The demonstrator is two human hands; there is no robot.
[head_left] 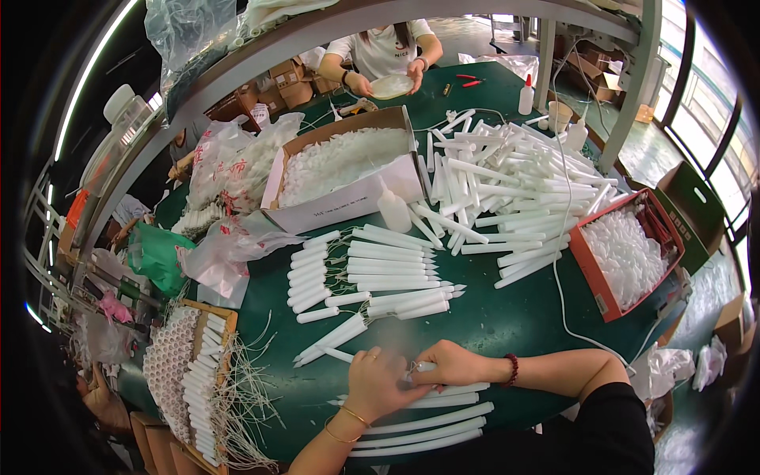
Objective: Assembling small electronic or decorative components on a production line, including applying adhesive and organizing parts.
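Observation:
My left hand (380, 388) is closed at the front of the green table, its fingertips blurred. A short length of white candle tube (338, 355) sticks out past its far left side; the rest is hidden behind the hand. Close against it, my right hand (453, 364) pinches a small white piece (426, 366), with the fingertips of both hands nearly meeting. White taper candles (427, 438) lie in a row under and in front of my hands. Beyond them are rows of wired white candle tubes (310, 273) and candles with pointed flame tips (393, 265).
A heap of white tubes (507, 178) lies behind, beside a carton of clear pieces (340, 170) and a white squeeze bottle (393, 210). At right stands a red box (625, 257); a white cord crosses nearby. Wired parts fill a tray (229, 324) at left. Another person holds a dish opposite.

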